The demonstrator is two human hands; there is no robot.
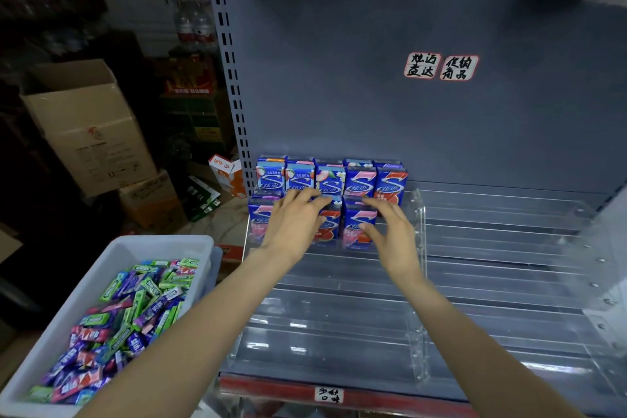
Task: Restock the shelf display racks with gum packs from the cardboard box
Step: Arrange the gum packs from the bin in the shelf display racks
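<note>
Both arms are reaching forward over a clear tiered display rack (420,268) sitting on a dark grey shelf (373,95). The left hand (293,222) is lying palm down with fingers spread and nearly straight, its fingertips resting on the tops of the gum packs (330,178) where the back row meets the row in front; it is gripping nothing. The right hand (390,231) is likewise open, fingers splayed and slightly bent, touching the front of the second-row packs at their right end, holding nothing. The blue packs are standing upright in two rows at the back left of the rack. To the left, a white plastic bin (51,343) is holding a loose heap of slim gum sticks (132,312). Two handwritten labels (441,66) are sticking to the shelf's back panel. Cardboard boxes (84,125) are standing stacked in the dim background at left.
</note>
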